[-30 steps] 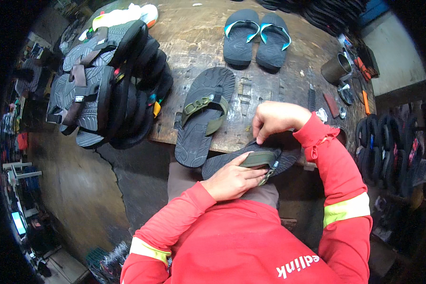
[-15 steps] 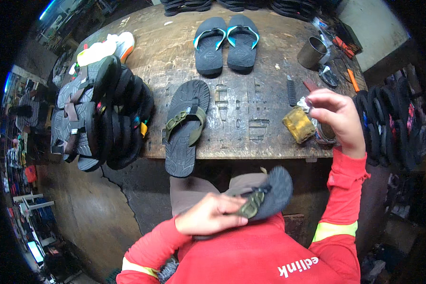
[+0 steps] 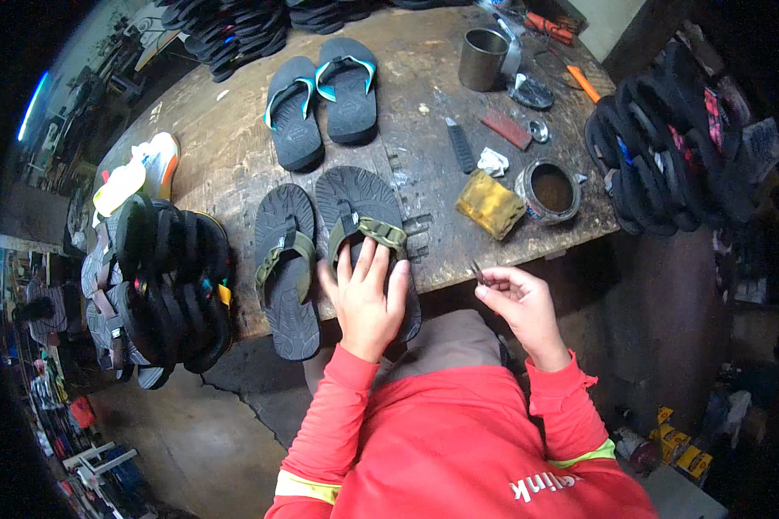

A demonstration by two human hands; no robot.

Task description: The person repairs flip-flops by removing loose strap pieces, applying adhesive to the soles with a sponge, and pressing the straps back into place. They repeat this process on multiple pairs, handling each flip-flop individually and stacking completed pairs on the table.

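Note:
Two black sandals with olive-green straps lie side by side at the near edge of the worn wooden table (image 3: 225,164). My left hand (image 3: 365,294) rests flat, fingers spread, on the heel end of the right sandal (image 3: 360,216), just below its strap. The left sandal (image 3: 284,264) lies beside it untouched. My right hand (image 3: 515,298) is off the table's front edge and pinches a small thin dark tool (image 3: 478,274) between thumb and fingers.
A pair of black sandals with teal straps (image 3: 320,99) lies farther back. A yellow sponge block (image 3: 490,204), an open glue tin (image 3: 550,189), a metal cup (image 3: 483,59) and small tools sit to the right. Stacks of sandals stand at the left (image 3: 160,285) and right (image 3: 658,147).
The sandal that my left hand held over my lap now lies on the table beside the other one. My right hand came back from the tin area holding a small tool.

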